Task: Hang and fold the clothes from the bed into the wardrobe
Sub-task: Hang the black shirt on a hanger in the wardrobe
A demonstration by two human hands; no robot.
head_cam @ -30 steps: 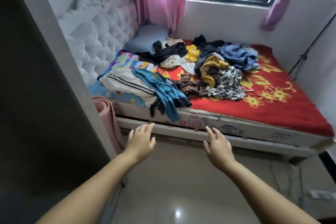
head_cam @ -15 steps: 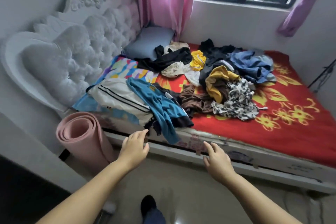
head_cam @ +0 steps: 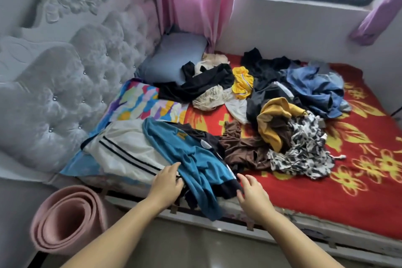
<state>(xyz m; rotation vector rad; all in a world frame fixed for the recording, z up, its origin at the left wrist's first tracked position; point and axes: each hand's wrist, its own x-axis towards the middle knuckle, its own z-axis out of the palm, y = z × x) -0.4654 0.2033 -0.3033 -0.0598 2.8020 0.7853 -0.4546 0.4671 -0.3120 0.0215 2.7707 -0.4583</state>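
Head view: our left hand [head_cam: 166, 183] rests relaxed, fingers on the teal shirt [head_cam: 191, 165] draped over the bed [head_cam: 326, 202] edge; our right hand [head_cam: 252, 191], fingers loosely spread, grips nothing. We judge the shirt light and limp, best pinched at both shoulders.

Both bare forearms reach forward side by side, the left hand [head_cam: 167, 183] palm down with fingers loosely spread and pointing ahead, the right hand [head_cam: 253, 193] well apart from it, palm down too, its fingers gently curved and gripping nothing.
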